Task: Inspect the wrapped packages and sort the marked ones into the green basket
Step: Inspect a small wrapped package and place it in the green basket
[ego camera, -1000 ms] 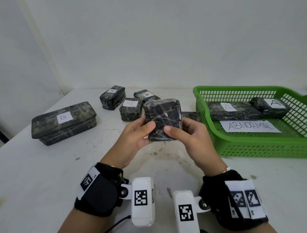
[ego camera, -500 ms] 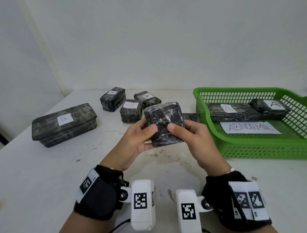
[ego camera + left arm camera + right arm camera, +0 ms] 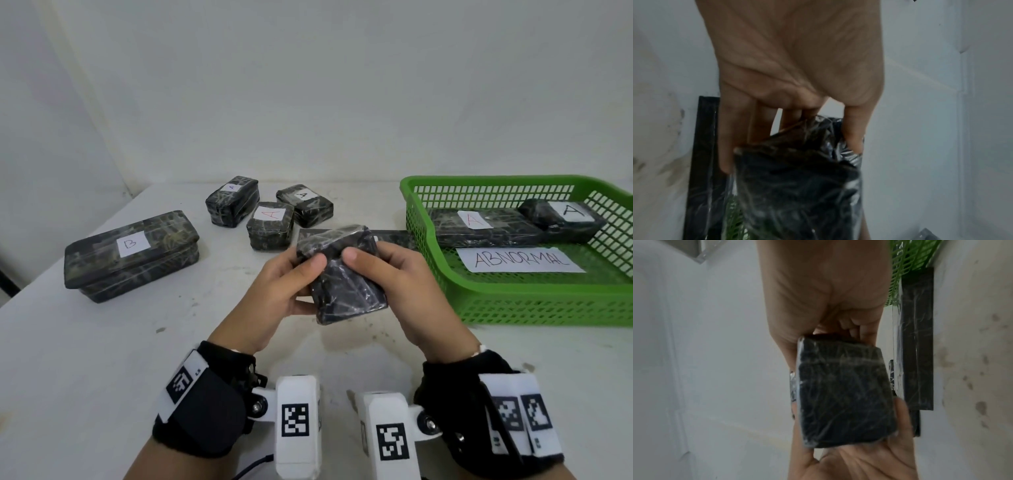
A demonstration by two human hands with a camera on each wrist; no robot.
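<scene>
Tilted further than a second ago, the dark square package wrapped in clear film (image 3: 346,277) now leans with its upper edge away from the person and sits lower over the white table (image 3: 85,359); it was near upright before. Left hand (image 3: 274,291) grips the package's left side, thumb on the near face, fingers curled behind. Right hand (image 3: 404,284) grips the right side likewise, thumb beside the left thumb. No label shows on the faces in view. Green plastic mesh basket (image 3: 513,301), right of the hands, holds a paper sign reading ABNORMAL (image 3: 519,260) and two wrapped packages labelled A (image 3: 486,229). Beyond the hands lie three small wrapped packages labelled A (image 3: 270,224), and a flat dark wrapped package (image 3: 394,236) just beside the basket. Far left: a long wrapped box labelled B (image 3: 132,255).
</scene>
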